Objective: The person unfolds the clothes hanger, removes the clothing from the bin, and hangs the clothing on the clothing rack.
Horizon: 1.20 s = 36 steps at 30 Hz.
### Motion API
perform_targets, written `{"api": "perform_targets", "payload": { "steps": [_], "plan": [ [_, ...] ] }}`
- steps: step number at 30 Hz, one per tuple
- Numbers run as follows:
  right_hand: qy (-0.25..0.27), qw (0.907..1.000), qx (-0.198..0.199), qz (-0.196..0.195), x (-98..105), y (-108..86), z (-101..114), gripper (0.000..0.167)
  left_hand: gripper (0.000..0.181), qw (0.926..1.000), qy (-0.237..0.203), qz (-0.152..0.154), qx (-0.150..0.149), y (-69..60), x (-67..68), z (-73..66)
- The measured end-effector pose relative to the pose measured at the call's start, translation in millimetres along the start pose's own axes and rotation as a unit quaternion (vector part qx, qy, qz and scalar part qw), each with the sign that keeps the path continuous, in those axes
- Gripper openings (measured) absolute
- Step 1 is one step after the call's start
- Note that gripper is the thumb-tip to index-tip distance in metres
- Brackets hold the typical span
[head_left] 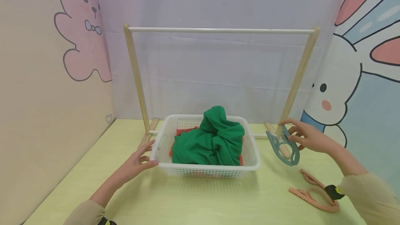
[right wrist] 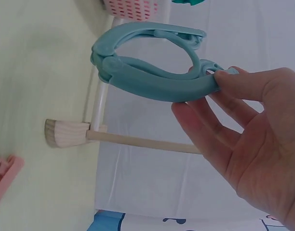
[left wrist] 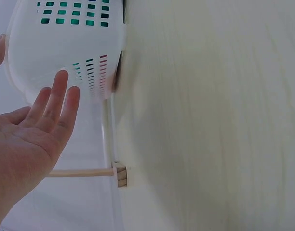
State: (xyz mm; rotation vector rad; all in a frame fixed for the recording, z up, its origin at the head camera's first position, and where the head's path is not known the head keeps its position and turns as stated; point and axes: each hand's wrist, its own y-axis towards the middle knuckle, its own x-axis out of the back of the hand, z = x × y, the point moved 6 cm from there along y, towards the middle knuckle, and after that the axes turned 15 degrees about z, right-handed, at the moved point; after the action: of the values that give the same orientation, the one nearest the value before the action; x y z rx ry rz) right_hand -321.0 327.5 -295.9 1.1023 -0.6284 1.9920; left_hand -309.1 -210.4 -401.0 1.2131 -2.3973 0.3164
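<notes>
A white basket (head_left: 206, 169) stands on the table with a bunched green cloth (head_left: 207, 145) and some red cloth (head_left: 186, 131) in it. At the basket's left end is my left hand (head_left: 137, 162), its fingers and thumb spread against the rim; the left wrist view shows these fingers (left wrist: 56, 103) nearly straight. My right hand (head_left: 307, 136) pinches a blue-green folding hanger (head_left: 285, 147) between thumb and fingers, above the table to the basket's right. The right wrist view shows this hanger folded, with the thumb on one arm's end. A salmon-pink folding hanger (head_left: 315, 197) lies beneath my right forearm.
Behind the basket stands a wooden rack with a white top rail (head_left: 222, 30). Its right post (head_left: 297, 79) rises close to my right hand, and its left foot (head_left: 148, 134) sits behind my left hand. Printed walls (head_left: 368, 89) enclose the table.
</notes>
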Motion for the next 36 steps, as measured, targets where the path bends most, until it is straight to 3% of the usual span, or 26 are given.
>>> {"api": "perform_targets", "payload": {
  "steps": [9, 17, 22, 26, 32, 36],
  "plan": [
    [0.037, 0.9944, 0.048, -0.087, 15, 17.5, 16, 0.045, 0.081, 1.0000, 0.003, -0.007, 0.003, -0.5, -0.8, -1.3],
    [0.066, 0.9839, 0.057, -0.156, 17, 32.0, 29, 0.045, 0.081, 1.0000, 0.003, -0.002, 0.001, -0.7, -0.9, -2.2],
    [0.082, 0.9710, 0.074, -0.212, 17, 38.0, 40, 0.046, 0.081, 1.0000, 0.004, -0.003, 0.003, -0.7, -0.8, -2.5],
    [0.128, 0.9575, 0.089, -0.243, 18, 41.3, 51, 0.046, 0.081, 1.0000, 0.005, -0.004, 0.002, -0.7, -0.3, -2.9],
    [0.218, 0.9318, 0.149, -0.249, 14, 45.8, 71, 0.044, 0.081, 1.0000, 0.002, -0.002, 0.002, -0.8, 0.0, -2.3],
    [0.249, 0.9203, 0.169, -0.250, 11, 50.0, 83, 0.044, 0.081, 1.0000, -0.001, -0.002, -0.001, -1.2, -0.5, -1.1]
  ]
}}
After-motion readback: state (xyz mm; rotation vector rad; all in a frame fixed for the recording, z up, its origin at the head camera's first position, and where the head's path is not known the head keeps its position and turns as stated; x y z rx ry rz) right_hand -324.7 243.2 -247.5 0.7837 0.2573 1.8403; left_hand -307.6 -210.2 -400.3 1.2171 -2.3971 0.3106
